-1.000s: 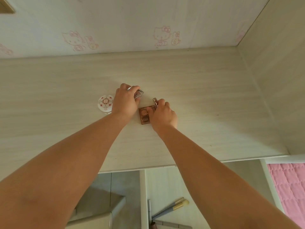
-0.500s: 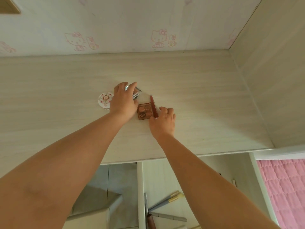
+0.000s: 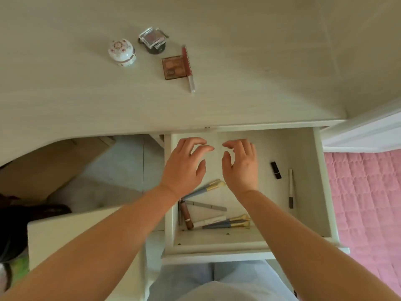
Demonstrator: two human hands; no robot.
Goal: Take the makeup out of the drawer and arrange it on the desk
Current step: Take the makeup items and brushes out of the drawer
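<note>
My left hand [image 3: 184,168] and my right hand [image 3: 240,166] hover side by side over the open drawer [image 3: 308,192], fingers loosely curled, holding nothing. In the drawer lie makeup brushes [image 3: 230,222], a brown tube [image 3: 187,213], a grey pencil [image 3: 208,205], a black lipstick [image 3: 276,170] and a thin liner pen [image 3: 290,189]. On the desk [image 3: 65,88] sit a white floral jar [image 3: 122,52], a clear compact [image 3: 153,41], a brown palette [image 3: 173,68] and a red lip gloss [image 3: 188,68] beside it.
A pink quilted bed [image 3: 366,203] lies right of the drawer. A white stool or box [image 3: 71,231] stands at the lower left, under the desk's curved edge. My lap in light clothing [image 3: 217,281] is just below the drawer front.
Both hands have let go of the compact and lip gloss on the desk and pulled back down over the drawer. The view has tilted downward.
</note>
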